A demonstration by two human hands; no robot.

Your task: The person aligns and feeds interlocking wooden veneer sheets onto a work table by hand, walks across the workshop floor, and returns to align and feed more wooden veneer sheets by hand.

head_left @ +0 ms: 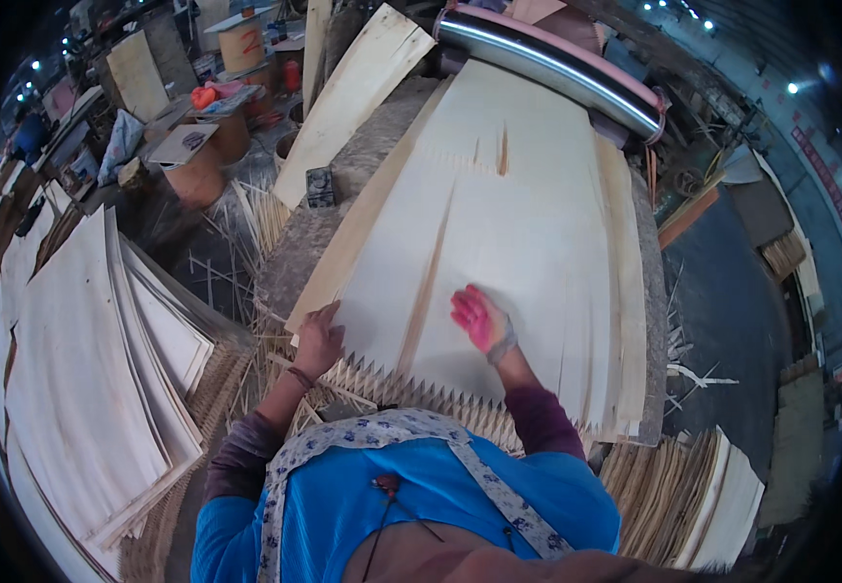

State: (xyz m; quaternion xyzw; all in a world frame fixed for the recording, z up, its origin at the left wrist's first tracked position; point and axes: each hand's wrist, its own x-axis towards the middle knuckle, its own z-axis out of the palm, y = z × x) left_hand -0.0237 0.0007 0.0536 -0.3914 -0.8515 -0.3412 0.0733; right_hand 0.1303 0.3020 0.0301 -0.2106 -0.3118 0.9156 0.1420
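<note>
Pale veneer sheets (508, 223) with brown streaks and toothed near edges lie on a worn table (300, 257). My left hand (322, 340) is at the left edge of the sheets, its fingers apart and partly bent on or beside the edge. Right of centre, my right hand (479, 321), in a pink-and-grey glove, rests on the top sheet with its fingers outstretched. Neither hand visibly grips anything. A long metal roller (547, 68) with pink ends lies across the far end of the sheets.
Veneer stacks stand at the left (81, 369) and lower right (673, 496). A loose board (353, 102) and small dark block (320, 187) are on the table's left. Buckets (193, 170), wood scraps (698, 379) and clutter surround it. A person in blue (28, 136) is at far left.
</note>
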